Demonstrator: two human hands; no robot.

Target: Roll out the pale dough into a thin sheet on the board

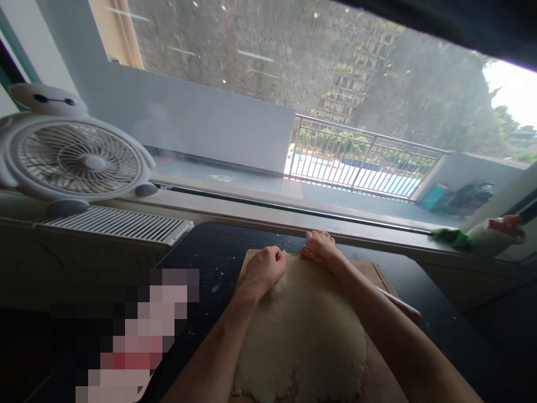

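Note:
A wide, flat sheet of pale dough (310, 324) with a ragged near edge lies on a wooden board (373, 271). At the dough's far left edge, my left hand (266, 267) is closed, with its fingers curled in on the rim. My right hand (321, 246) is bent over the far edge, a little to the right, its fingers folded around the dough there. The fingertips of both hands are largely hidden. Beside my right forearm, a pale rod-like thing (403, 305) rests partly covered by the arm.
Under the board is a dark table (210, 257) with white specks. A white fan (79, 157) stands on the left above a slatted radiator (121, 224). Behind the table runs a windowsill (235, 215), with a green cloth-like thing (453, 238) at right. A pixelated patch covers the lower left.

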